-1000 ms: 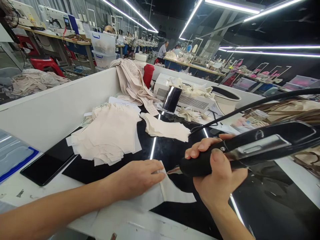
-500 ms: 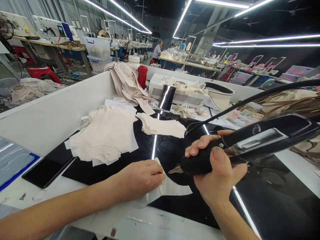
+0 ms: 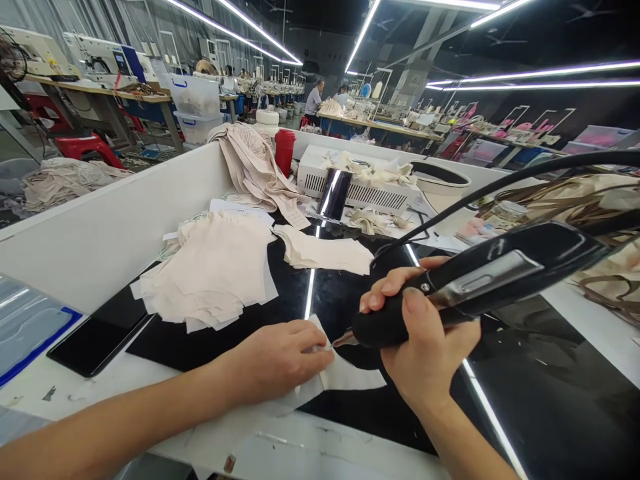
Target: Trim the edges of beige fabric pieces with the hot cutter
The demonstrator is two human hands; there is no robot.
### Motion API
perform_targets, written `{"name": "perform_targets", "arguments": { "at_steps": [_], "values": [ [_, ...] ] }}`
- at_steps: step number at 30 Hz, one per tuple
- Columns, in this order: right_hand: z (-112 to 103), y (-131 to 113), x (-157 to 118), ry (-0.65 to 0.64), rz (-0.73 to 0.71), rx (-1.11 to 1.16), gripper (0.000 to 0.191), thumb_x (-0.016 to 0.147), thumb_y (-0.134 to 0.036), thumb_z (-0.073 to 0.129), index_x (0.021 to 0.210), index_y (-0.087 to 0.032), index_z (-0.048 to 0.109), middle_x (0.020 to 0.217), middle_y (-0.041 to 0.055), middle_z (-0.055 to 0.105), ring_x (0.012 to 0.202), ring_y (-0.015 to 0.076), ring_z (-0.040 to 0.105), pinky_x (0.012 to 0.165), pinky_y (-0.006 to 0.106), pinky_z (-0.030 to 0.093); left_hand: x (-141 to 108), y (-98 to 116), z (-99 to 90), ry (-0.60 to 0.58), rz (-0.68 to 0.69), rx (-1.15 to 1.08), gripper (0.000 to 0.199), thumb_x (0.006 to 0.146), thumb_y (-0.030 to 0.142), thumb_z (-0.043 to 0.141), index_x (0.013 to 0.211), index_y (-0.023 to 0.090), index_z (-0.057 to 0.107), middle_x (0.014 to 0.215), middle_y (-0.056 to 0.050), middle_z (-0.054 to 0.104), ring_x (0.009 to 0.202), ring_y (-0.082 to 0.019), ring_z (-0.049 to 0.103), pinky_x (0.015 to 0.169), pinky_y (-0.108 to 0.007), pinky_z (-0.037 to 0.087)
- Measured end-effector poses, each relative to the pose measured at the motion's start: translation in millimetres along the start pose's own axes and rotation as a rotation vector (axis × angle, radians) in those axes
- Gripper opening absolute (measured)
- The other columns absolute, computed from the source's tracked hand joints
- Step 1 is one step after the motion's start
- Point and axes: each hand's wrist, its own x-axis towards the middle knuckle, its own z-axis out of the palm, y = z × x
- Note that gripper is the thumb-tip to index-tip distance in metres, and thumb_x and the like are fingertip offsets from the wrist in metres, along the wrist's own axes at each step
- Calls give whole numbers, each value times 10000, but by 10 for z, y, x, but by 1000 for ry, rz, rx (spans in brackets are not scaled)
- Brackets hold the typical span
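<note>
My right hand (image 3: 425, 340) is wrapped round a black corded hand tool (image 3: 475, 273) with a narrow metal tip. The tip points left and reaches the edge of a pale fabric piece (image 3: 353, 375), close to my left fingertips; whether it touches the cloth I cannot tell. My left hand (image 3: 287, 360) lies over the left part of this piece, fingers bent together and gripping it against the glossy black board (image 3: 390, 417). Part of the fabric is hidden beneath that hand. Beyond it are a thick stack of cream fabric pieces (image 3: 215, 267) and a smaller stack of cut pieces (image 3: 327, 253).
A black phone (image 3: 97, 340) lies at the left near a blue-edged clear box (image 3: 35, 327). Behind the board stand a vented white machine box (image 3: 370, 195), a red cup (image 3: 285, 152) and draped beige fabric (image 3: 255, 167). The tool's cable (image 3: 480, 195) arches over the right side.
My right hand has moved the tool left and slightly toward me, bringing its tip to the fabric's edge by my left fingers. My left hand's fingertips have shifted slightly right.
</note>
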Motion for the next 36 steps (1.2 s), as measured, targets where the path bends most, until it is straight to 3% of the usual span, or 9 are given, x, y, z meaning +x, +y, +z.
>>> {"name": "perform_targets", "arguments": {
  "at_steps": [13,19,24,31,36],
  "values": [
    [-62,-100,-42,4,17,-2,312,871,-278,837,1096,-255,623,775,-41,668,575,146,647,552,298,600,8,-8,-35,26,18,27,228,1035,37,497,1189,131,637,1092,-96,682,1036,-203,673,957,-321,609],
    [-221,-312,-26,60,-9,-5,334,822,-286,878,1076,-246,665,761,-35,673,574,144,638,540,283,602,63,29,-151,25,25,21,243,1058,29,452,1167,124,648,1097,-102,692,1054,-201,669,1094,-383,558],
    [-352,-346,-107,81,-17,-43,384,810,-312,904,1099,-246,660,762,-30,678,571,155,637,528,296,596,173,196,-150,26,-15,-50,194,1060,38,481,1158,107,634,1102,-97,683,1002,-199,651,940,-315,606],
    [-435,-342,-193,54,-31,-99,343,876,-295,861,1142,-252,649,800,-21,679,609,168,660,572,327,595,217,353,27,-29,-28,4,222,1035,8,466,1182,78,616,980,-95,654,909,-237,644,806,-351,626],
    [-459,-354,-223,63,-39,-112,346,879,-306,863,1143,-255,647,805,-16,678,615,174,660,575,339,589,145,350,56,-11,-43,14,238,1045,13,450,1210,90,603,993,-96,649,941,-239,653,833,-353,631]
  ]
}}
